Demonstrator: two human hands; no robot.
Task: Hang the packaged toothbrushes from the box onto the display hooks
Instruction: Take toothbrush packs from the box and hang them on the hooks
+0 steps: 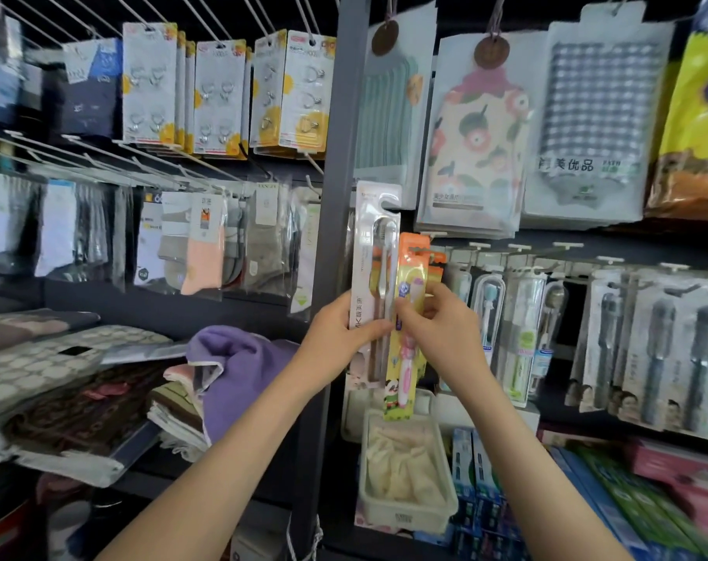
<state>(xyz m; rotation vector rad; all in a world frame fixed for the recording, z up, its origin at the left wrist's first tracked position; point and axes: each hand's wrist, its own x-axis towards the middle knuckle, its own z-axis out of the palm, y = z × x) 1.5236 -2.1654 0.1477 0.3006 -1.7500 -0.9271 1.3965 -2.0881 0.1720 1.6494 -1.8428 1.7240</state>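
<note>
My left hand (340, 330) grips a tall white toothbrush pack (374, 253) upright in front of the grey shelf post. My right hand (441, 321) pinches an orange and yellow child's toothbrush pack (407, 358) right beside it, the two packs overlapping. The orange pack's top reaches the left end of a row of display hooks (518, 249). More toothbrush packs (668, 350) hang on those hooks to the right. No box is in view.
A grey upright post (344, 115) splits the display. Socks and adhesive hook cards hang on the left, cloths above right. A white basket (405, 516) of pale cloth sits below my hands. Folded towels lie lower left, toothpaste boxes (611, 491) lower right.
</note>
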